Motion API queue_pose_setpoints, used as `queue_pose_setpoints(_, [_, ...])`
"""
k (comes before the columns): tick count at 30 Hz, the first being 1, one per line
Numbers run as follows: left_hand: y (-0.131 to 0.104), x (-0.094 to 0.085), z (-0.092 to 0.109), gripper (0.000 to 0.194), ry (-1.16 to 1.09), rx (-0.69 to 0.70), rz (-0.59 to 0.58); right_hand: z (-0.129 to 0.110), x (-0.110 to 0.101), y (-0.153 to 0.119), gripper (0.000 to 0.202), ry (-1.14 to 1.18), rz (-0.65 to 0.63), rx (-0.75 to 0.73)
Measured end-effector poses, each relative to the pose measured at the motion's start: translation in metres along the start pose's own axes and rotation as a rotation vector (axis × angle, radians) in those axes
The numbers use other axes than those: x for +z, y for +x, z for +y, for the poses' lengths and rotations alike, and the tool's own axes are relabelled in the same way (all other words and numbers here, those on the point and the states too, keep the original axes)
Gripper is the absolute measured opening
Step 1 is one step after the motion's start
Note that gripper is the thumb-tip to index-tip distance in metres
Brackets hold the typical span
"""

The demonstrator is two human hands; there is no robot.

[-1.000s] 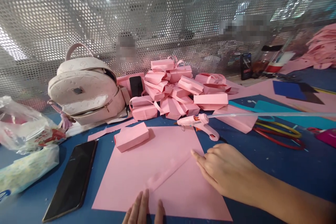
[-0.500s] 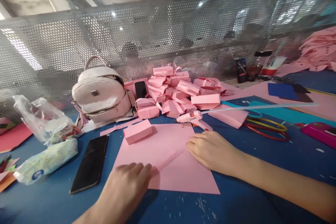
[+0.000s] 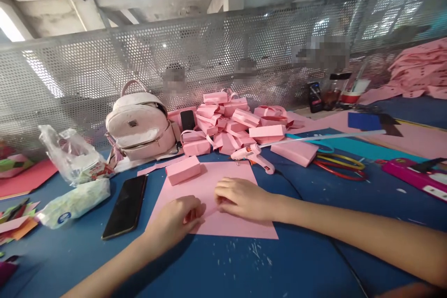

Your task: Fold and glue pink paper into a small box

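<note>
A pink paper sheet (image 3: 244, 228) lies on the blue table. Over its lower left part is my left hand (image 3: 178, 219), fingers curled with thumb and fingertips close together. My right hand (image 3: 237, 198) rests over the sheet's middle, its fingers bent towards the left hand. Between the hands a pink strip can barely be told from the sheet, and whether either hand grips it is unclear. A folded pink paper box (image 3: 183, 170) sits on the sheet's upper left corner. Just behind the right hand lies a pink glue gun (image 3: 253, 156) with a long clear glue stick.
Pink paper boxes (image 3: 230, 121) are heaped at the back, beside a pale backpack (image 3: 139, 125). To the left are a black phone (image 3: 125, 207) and a soft plastic packet (image 3: 75, 202). A magenta tool (image 3: 415, 177) is at the right; a black cable (image 3: 344, 258) passes under the right forearm.
My hands have come closer together over the sheet, the right one moving left. The pink strip stretched between them before is now hardly visible. The view has shifted slightly.
</note>
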State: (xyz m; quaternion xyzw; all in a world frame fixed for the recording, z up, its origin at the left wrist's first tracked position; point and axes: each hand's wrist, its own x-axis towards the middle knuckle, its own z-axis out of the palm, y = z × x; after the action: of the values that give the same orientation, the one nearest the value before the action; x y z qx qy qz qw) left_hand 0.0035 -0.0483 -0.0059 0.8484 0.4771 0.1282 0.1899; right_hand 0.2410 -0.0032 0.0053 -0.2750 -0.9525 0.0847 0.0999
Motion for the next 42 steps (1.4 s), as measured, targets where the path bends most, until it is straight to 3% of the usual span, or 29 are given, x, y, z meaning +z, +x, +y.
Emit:
queue_pose_setpoints(11, [-0.005,0.013,0.003,0.018,0.144,0.079,0.127,-0.008,0.019,0.016,0.016,-0.022,0.007,-0.06])
queue_pose_setpoints(17, [-0.002,0.02,-0.001,0.029,0.494,0.197,0.196,-0.007,0.024,0.016,0.016,-0.043,0.002,-0.063])
queue_pose_setpoints(24, [0.002,0.029,-0.004,0.034,0.622,0.214,0.257,-0.007,0.028,0.017,0.017,-0.085,0.001,-0.066])
queue_pose_setpoints(34, [0.001,0.025,0.002,0.025,0.673,0.172,0.254,-0.016,0.028,0.016,0.015,-0.192,-0.008,-0.012])
queue_pose_setpoints(37, [-0.004,0.02,0.006,0.015,0.656,0.259,0.272,-0.016,0.028,0.016,0.016,-0.176,0.0,-0.005])
queue_pose_setpoints(42, [-0.012,0.028,0.0,0.028,0.547,0.444,0.424,-0.016,0.028,0.016,0.01,-0.185,-0.013,-0.005])
